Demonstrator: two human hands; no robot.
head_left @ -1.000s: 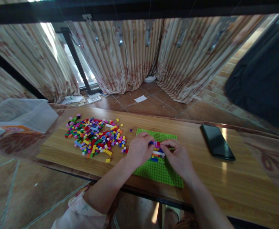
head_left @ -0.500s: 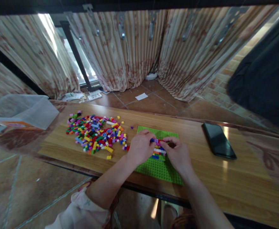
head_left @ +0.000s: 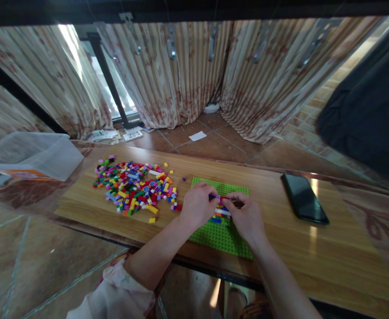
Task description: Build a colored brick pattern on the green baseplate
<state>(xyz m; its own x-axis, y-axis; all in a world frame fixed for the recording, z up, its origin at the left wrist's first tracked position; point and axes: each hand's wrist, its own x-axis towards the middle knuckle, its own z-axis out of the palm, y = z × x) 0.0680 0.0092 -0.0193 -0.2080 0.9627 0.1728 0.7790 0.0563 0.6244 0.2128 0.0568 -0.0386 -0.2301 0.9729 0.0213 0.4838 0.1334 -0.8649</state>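
A green studded baseplate [head_left: 219, 235] lies on the wooden table [head_left: 340, 252] in front of me. A small stack of coloured bricks [head_left: 221, 212] stands on its middle. My left hand [head_left: 197, 206] and my right hand [head_left: 245, 217] meet over the stack, fingers pinched on its top bricks. A loose pile of small coloured bricks [head_left: 134, 188] is spread on the table left of the plate.
A black phone [head_left: 303, 197] lies on the table to the right. A clear plastic bag [head_left: 35, 155] sits at the far left. Striped curtains [head_left: 188, 71] hang behind the table over a tiled floor. A dark cloth [head_left: 370, 106] hangs at the right.
Both hands have stayed pinched at the top of the brick stack; the fingers shifted only slightly. The view has bobbed a little.
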